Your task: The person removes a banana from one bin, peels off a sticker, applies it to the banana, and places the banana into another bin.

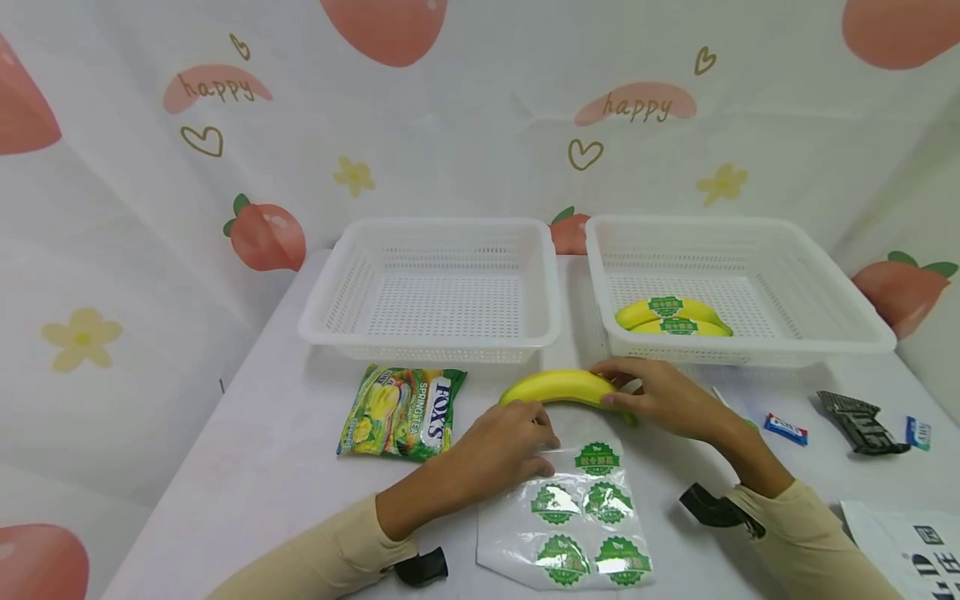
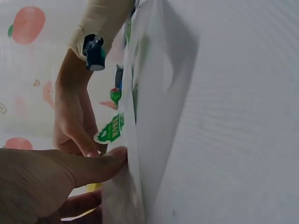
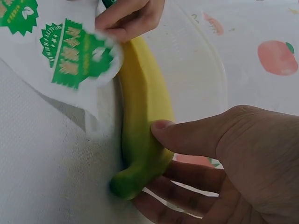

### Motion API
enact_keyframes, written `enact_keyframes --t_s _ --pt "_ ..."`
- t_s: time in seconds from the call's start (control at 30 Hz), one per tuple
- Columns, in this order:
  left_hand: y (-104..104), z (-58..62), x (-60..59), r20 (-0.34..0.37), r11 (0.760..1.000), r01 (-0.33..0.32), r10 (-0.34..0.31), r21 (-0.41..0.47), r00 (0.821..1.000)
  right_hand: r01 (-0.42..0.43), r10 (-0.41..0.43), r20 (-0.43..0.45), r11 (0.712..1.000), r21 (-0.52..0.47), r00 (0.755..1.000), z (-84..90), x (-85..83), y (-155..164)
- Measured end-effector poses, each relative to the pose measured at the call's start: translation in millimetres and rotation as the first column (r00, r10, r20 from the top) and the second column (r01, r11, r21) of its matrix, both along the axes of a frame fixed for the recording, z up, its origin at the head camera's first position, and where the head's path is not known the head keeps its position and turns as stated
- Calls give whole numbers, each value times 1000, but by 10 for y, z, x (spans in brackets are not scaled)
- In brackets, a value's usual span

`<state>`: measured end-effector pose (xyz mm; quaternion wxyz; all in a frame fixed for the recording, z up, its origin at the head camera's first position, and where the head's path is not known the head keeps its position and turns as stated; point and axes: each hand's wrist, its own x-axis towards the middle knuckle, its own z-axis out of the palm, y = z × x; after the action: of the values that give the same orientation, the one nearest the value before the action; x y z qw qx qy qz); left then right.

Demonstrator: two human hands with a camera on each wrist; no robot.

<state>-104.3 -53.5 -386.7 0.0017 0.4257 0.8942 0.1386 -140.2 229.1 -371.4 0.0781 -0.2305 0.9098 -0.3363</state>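
A yellow banana [image 1: 558, 387] with a green end lies on the white table just in front of the baskets. My right hand [image 1: 626, 392] grips its right end, thumb [image 3: 187, 136] on one side and fingers curled under it [image 3: 142, 140]. My left hand [image 1: 540, 435] pinches the top left edge of a glossy sticker sheet [image 1: 573, 521] that carries several round green stickers [image 3: 74, 52]. In the left wrist view the thumb [image 2: 100, 165] presses on the lifted edge of the sheet [image 2: 140, 140].
Two white mesh baskets stand at the back: the left one [image 1: 438, 333] holds nothing, the right one [image 1: 750, 354] holds two stickered bananas [image 1: 675, 318]. A green Fox's candy bag [image 1: 401, 412] lies at the left. A black tool [image 1: 855, 421] and small blue packets [image 1: 785, 428] lie at the right.
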Motion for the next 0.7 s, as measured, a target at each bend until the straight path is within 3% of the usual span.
enact_keyframes --t_s 0.07,0.13,0.23,0.37,0.53,0.63,0.7 --pt "0 11 -12 41 999 -21 20 28 999 2 -2 2 1000 1 1000 2 2 1" --pt "-4 36 -36 128 997 -47 39 55 991 4 -4 -1 1000 7 1000 14 8 -4" --pt "-33 91 -99 323 991 -78 38 110 946 7 -6 -28 1000 22 1000 59 30 -6" --pt "-116 179 -206 550 980 -99 -11 170 835 -1 0 -55 1000 -11 999 139 71 -11" --pt "-210 275 -307 682 970 -126 -52 208 730 -76 78 0 980 -184 997 211 105 -30" --pt "-245 286 -351 779 953 -180 -82 244 622 -109 135 74 952 -288 988 243 121 -32" --pt "-265 278 -373 845 934 -230 -120 274 521 -130 176 116 936 -328 978 257 131 -25"
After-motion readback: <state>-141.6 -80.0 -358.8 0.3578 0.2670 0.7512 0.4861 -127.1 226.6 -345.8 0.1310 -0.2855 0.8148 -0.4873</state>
